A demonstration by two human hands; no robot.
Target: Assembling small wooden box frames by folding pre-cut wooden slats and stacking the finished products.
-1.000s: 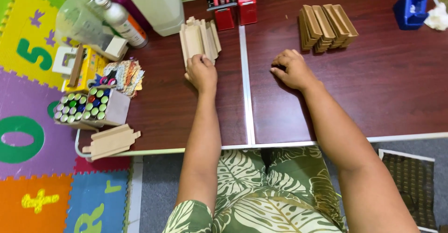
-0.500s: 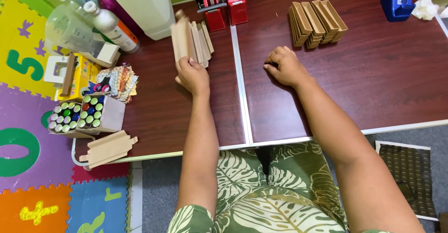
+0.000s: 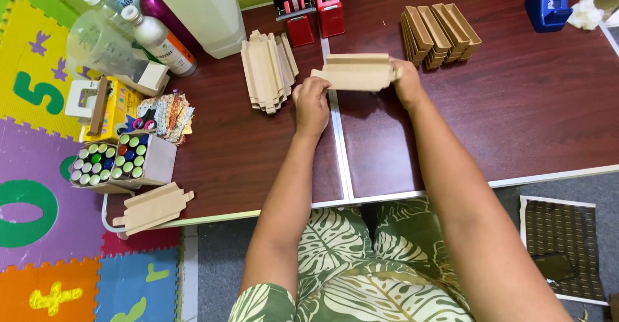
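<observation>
Cardboard fills our view: we hold a flat tan cardboard piece (image 3: 356,72) with notched ends, lifted above the dark red counter (image 3: 516,116) over the pale seam between its two tops; our left hand (image 3: 312,106) pinches the piece's left end with fingers closed on it, and our right hand (image 3: 407,80) grips the right end the same way, so both hands are shut on the one piece; it lies level, long side running left to right. Just beside our left hand sits a loose stack of like cardboard pieces (image 3: 267,70) fanned on the counter; beyond our right hand stands a neater stack of folded brown pieces (image 3: 440,33), apart from it. Two red tape dispensers (image 3: 309,6) stand at the far edge; a blue container (image 3: 549,5) sits at the far right; bottles (image 3: 145,29) crowd the far left; a box of coloured markers (image 3: 122,161) and another cardboard piece (image 3: 153,207) lie near the left edge.
</observation>
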